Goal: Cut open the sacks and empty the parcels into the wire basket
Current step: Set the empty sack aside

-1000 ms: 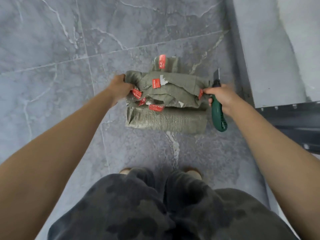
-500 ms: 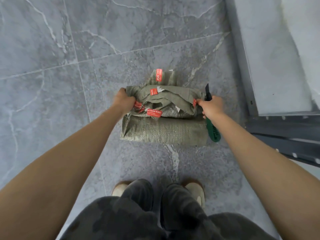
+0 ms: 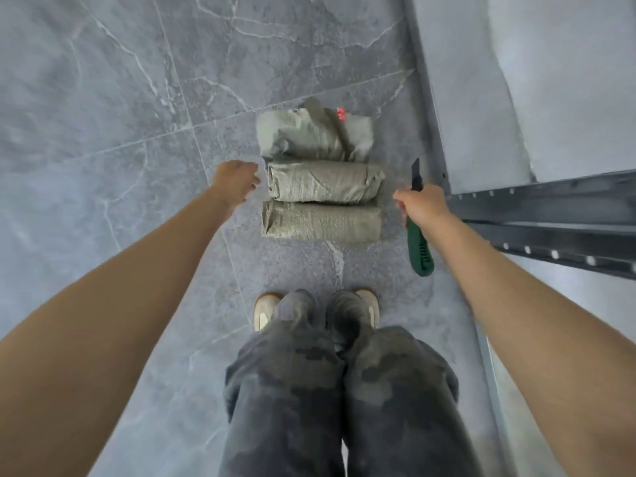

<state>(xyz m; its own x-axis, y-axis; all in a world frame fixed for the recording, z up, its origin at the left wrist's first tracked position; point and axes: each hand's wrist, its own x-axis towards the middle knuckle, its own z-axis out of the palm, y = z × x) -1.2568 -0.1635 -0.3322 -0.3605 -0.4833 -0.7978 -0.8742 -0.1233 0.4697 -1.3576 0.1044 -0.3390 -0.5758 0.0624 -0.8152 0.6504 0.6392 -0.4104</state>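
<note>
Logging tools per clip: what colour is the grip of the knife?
Dark green, ridged near its end. The knife shows only in the head view.

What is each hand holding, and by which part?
The right hand grips the knife by its green handle, near the blade; left hand holds nothing.

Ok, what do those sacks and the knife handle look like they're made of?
The sacks look like woven plastic cloth, matte grey-green: a coarse weave grain shows on the folds. The knife handle, in the right hand, looks like moulded green plastic with ribbed grooves; its dark blade is probably metal.
</note>
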